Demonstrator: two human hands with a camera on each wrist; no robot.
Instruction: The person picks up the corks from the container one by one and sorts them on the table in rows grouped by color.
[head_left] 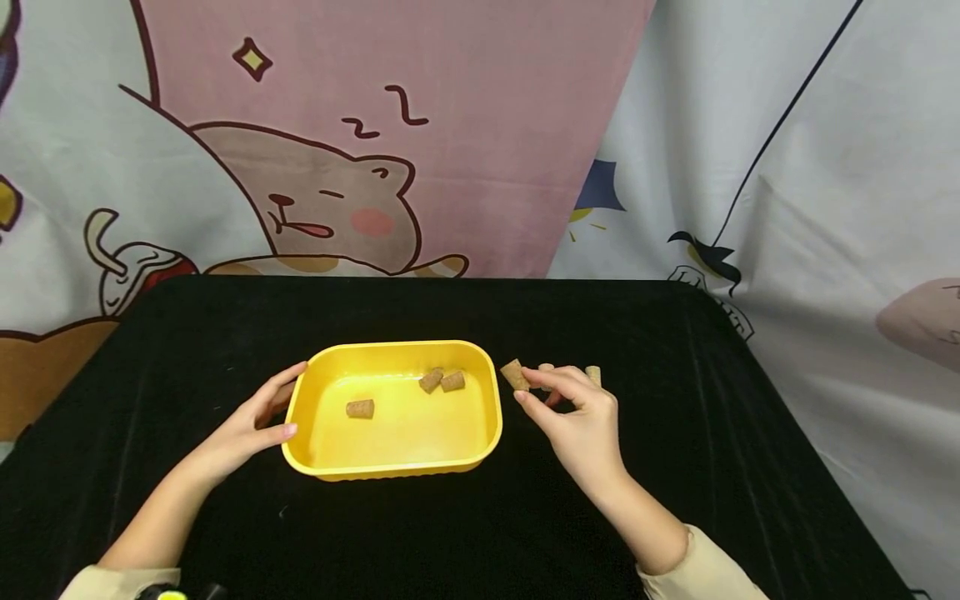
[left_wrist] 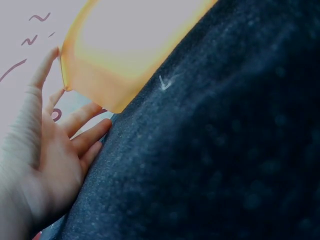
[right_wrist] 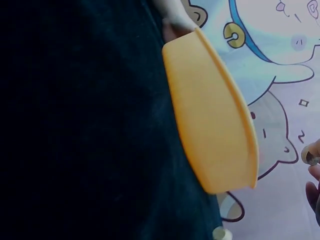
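A yellow plastic basin sits on the black cloth and holds three brown corks, one cork at the left and a pair towards the back right. My left hand touches the basin's left end, thumb at the rim and fingers fairly straight along the side, as the left wrist view also shows. Just outside the right rim, my right hand pinches a tapered cork between thumb and fingertips. Behind that hand stand more corks, one cork partly hidden by it.
Black cloth covers the table. A curtain printed with cartoon animals hangs along the table's back edge. In the right wrist view a pale cork shows beyond the basin's end.
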